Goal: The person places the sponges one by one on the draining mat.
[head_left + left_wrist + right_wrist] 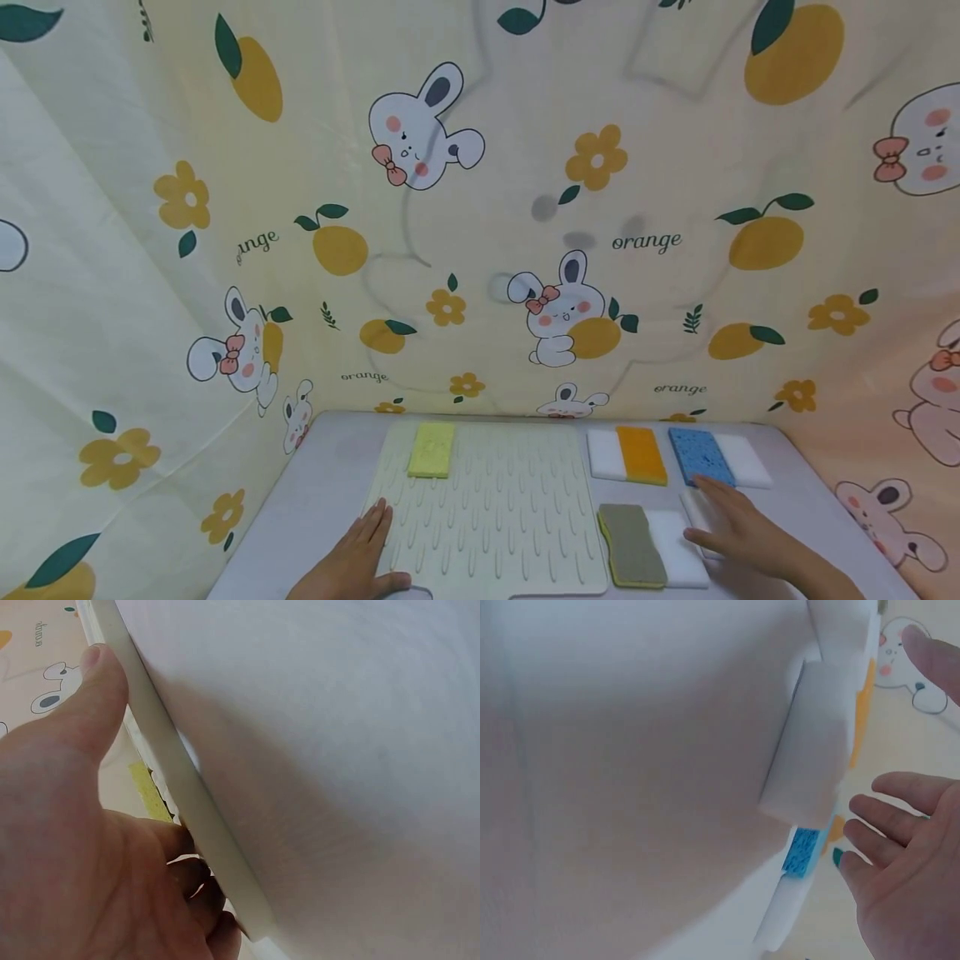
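Note:
My left hand point(348, 546) rests at the left edge of a white board with raised ridges point(517, 508), its fingers extended. The left wrist view shows the thumb and fingers of this left hand point(112, 817) along the board's thick rim point(172, 757). On the board's upper left lies a yellow sponge point(432, 450). My right hand point(742, 529) is spread over a white block point(701, 510), partly hiding it, with fingertips near a blue sponge point(701, 454). In the right wrist view, the fingers of the right hand point(907, 832) look apart from the white block point(806, 746) and hold nothing.
Right of the board, an orange sponge point(641, 455) lies against a white block point(606, 455). A grey-topped sponge with a yellow underside point(633, 546) lies beside another white block point(678, 550). One more white block point(742, 461) adjoins the blue sponge. A patterned cloth point(480, 233) surrounds the table.

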### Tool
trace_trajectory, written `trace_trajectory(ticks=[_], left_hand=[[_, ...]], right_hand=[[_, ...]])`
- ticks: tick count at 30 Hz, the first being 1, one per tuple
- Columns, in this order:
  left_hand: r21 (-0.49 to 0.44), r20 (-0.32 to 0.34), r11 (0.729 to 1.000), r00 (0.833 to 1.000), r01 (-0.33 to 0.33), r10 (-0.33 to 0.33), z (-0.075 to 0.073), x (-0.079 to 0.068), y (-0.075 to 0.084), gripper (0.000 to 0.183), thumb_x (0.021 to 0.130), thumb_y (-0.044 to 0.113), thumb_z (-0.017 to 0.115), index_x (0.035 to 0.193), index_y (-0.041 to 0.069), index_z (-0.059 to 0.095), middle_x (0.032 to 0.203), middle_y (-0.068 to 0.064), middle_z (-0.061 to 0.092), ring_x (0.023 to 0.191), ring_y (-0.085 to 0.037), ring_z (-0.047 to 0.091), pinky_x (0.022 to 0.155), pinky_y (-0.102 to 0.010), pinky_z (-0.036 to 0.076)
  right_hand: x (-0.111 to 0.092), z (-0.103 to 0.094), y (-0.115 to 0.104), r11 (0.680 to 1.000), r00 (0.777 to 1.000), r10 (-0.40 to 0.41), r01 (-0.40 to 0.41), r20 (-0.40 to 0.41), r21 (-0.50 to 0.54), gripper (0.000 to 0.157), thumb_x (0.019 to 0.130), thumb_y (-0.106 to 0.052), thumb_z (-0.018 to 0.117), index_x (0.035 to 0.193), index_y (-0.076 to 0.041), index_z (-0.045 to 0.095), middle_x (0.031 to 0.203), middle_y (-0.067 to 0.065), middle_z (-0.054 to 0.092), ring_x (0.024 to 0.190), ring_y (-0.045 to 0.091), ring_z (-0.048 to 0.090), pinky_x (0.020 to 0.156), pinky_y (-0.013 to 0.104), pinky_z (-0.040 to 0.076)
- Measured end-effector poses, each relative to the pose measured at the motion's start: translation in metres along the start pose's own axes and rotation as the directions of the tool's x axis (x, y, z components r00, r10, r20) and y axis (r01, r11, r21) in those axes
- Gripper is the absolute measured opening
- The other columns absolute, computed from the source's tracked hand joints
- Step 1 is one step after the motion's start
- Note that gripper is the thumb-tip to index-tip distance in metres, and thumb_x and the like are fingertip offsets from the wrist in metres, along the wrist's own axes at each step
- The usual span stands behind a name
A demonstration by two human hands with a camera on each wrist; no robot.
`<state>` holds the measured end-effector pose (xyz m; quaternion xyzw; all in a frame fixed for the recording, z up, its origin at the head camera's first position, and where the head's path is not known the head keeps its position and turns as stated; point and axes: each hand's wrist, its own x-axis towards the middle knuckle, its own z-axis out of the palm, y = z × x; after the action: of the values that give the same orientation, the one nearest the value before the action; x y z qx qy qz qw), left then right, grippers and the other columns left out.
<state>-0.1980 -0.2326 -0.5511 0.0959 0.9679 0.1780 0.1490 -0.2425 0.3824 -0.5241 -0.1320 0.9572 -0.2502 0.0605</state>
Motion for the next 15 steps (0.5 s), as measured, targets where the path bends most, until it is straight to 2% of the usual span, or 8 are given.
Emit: trace_trajectory(ticks=[8, 15], left_hand=[[-0.002, 0.002, 1.000, 1.000, -0.004, 0.004, 0.002, 0.002, -0.002, 0.119, 0.084, 0.067, 0.080, 0.165, -0.007, 0.031, 0.175, -0.025, 0.024, 0.161, -0.045, 0.023, 0.129, -0.064, 0.020], [0.007, -0.007, 1.000, 1.000, -0.009, 0.009, 0.003, 0.001, -0.003, 0.121, 0.083, 0.070, 0.078, 0.165, -0.006, 0.031, 0.175, -0.024, 0.023, 0.162, -0.044, 0.022, 0.129, -0.064, 0.022]], right_hand=[[0.002, -0.003, 0.013, 1.000, 0.999, 0.014, -0.014, 0.033, 0.014, 0.096, 0.096, -0.046, 0.080, 0.159, 0.011, 0.035, 0.159, 0.046, 0.031, 0.139, 0.069, 0.034, 0.104, 0.084, 0.039], [0.005, 0.001, 0.022, 0.999, 0.998, 0.035, -0.036, 0.052, 0.013, 0.098, 0.095, -0.047, 0.081, 0.158, 0.013, 0.034, 0.159, 0.048, 0.028, 0.141, 0.071, 0.030, 0.108, 0.085, 0.034]])
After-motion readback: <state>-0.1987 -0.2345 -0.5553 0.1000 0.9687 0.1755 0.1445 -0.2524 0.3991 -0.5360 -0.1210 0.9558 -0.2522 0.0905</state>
